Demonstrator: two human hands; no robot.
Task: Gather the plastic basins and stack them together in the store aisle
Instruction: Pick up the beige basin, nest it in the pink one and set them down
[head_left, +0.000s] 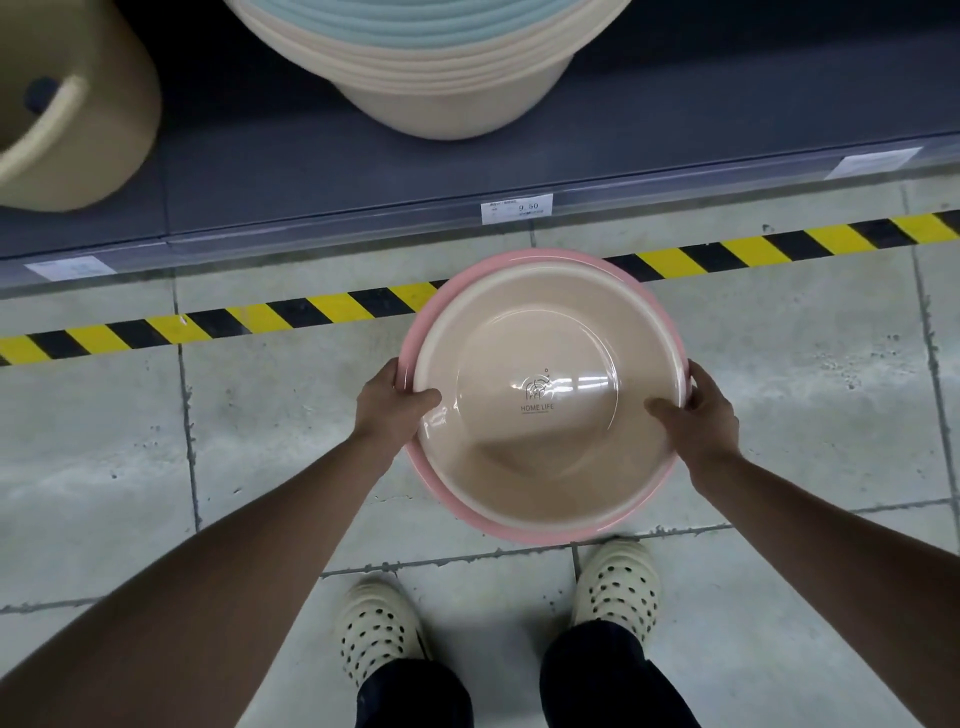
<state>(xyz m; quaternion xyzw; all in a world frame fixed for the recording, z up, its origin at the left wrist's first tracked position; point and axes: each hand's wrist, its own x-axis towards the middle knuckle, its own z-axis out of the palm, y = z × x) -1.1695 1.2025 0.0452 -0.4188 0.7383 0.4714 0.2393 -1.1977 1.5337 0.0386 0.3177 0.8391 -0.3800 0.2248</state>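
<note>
A cream basin (545, 338) with a "HOME LIFE" print on its bottom sits nested inside a pink basin (457, 270), whose rim shows around it. I hold the pair above the tiled floor in front of me. My left hand (395, 400) grips the left rims, thumb inside the cream basin. My right hand (701, 410) grips the right rims the same way. On the shelf above stands a tall stack of cream and pale blue basins (447, 67).
A low grey shelf (311, 171) carries the stack, a beige bucket (62, 104) at the left and a price tag (517, 210). Yellow-black hazard tape (260, 317) runs along the floor before it. My shoes (374, 629) stand on grey tiles.
</note>
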